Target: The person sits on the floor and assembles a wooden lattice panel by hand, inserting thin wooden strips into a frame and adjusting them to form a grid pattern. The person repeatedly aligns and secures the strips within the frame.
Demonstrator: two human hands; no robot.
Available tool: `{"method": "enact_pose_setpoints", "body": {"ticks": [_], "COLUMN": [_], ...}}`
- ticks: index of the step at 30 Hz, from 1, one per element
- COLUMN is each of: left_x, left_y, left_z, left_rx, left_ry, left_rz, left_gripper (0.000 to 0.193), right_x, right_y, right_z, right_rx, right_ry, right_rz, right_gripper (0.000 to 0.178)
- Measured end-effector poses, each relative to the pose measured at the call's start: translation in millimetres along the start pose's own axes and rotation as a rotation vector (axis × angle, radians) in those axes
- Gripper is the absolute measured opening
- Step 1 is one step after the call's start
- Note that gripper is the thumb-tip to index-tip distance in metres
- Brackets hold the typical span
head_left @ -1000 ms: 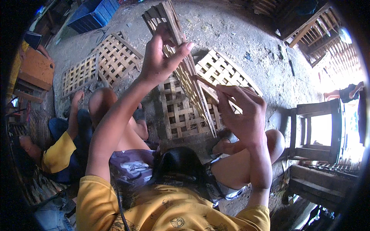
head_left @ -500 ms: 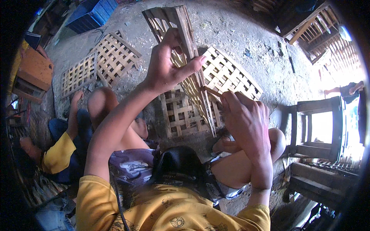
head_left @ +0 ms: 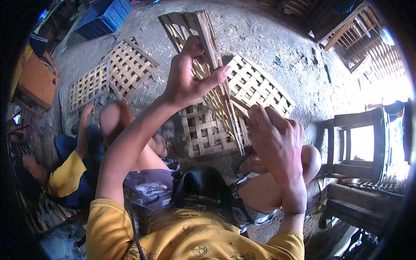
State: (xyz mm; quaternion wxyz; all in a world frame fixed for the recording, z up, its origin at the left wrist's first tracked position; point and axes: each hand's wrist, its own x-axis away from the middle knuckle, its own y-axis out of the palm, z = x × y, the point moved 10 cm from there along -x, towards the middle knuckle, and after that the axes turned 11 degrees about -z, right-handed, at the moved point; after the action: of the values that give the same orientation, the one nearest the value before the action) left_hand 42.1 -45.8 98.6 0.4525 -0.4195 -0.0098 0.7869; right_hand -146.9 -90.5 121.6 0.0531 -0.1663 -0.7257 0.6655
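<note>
My left hand (head_left: 184, 82) grips a woven bamboo panel (head_left: 211, 39) with a slatted wooden rim, tipped up nearly edge-on in front of me. Its thumb presses along the rim while the fingers wrap the far side. Close to the panel's right edge, my right hand (head_left: 279, 136) is closed on a thin brown stick-like piece (head_left: 240, 107) that reaches to that edge; its exact kind is unclear. Behind them on the floor lie two more lattice panels, one at the right (head_left: 264, 84) and a lower one (head_left: 201, 130) partly covered by the held panel.
Two further woven panels (head_left: 132, 67) lie at the left on the rough floor. A blue crate (head_left: 104, 19) stands at the far left, an orange box (head_left: 39, 84) nearer. A wooden stool (head_left: 353, 121) is at the right. Another person's yellow sleeve (head_left: 67, 177) shows beside me.
The held panel and my left hand have shifted slightly downward. My right hand has moved a little down, still by the panel's edge. An arm now shows near the orange box.
</note>
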Motion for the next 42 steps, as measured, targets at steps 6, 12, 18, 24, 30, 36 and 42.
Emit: {"method": "enact_pose_setpoints", "body": {"ticks": [6, 12, 18, 24, 30, 36, 42], "left_x": [0.9, 1.5, 0.8, 2.0, 6.7, 8.5, 10.5], "left_y": [0.5, -0.6, -0.8, -0.7, 2.2, 7.6, 15.9], "left_z": [-2.0, -0.9, 0.3, 2.2, 5.5, 4.4, 6.1], "left_rx": [-0.027, -0.031, -0.084, -0.072, -0.068, -0.007, 0.009], "left_ry": [0.032, 0.009, 0.045, 0.031, 0.025, 0.026, -0.004], "left_rz": [-0.009, -0.029, -0.030, -0.013, -0.011, -0.002, 0.002], "left_gripper": [0.041, 0.039, 0.040, 0.039, 0.036, 0.036, 0.036], "right_x": [-3.0, -4.0, -1.9, -0.6, 3.1, 1.1, 3.4], "right_y": [0.4, 3.5, 4.8, 12.7, 11.5, 15.1, 13.3], "right_z": [3.4, 1.6, -1.2, -6.0, -13.4, -13.4, -4.7], "right_rx": [-0.060, -0.032, -0.013, 0.022, 0.060, 0.048, 0.000], "right_ry": [0.048, 0.012, -0.020, -0.047, -0.080, -0.061, -0.082], "right_rz": [0.052, 0.007, 0.018, 0.003, -0.001, -0.007, 0.039], "right_gripper": [0.004, 0.010, 0.022, 0.032, 0.028, 0.024, 0.026]}}
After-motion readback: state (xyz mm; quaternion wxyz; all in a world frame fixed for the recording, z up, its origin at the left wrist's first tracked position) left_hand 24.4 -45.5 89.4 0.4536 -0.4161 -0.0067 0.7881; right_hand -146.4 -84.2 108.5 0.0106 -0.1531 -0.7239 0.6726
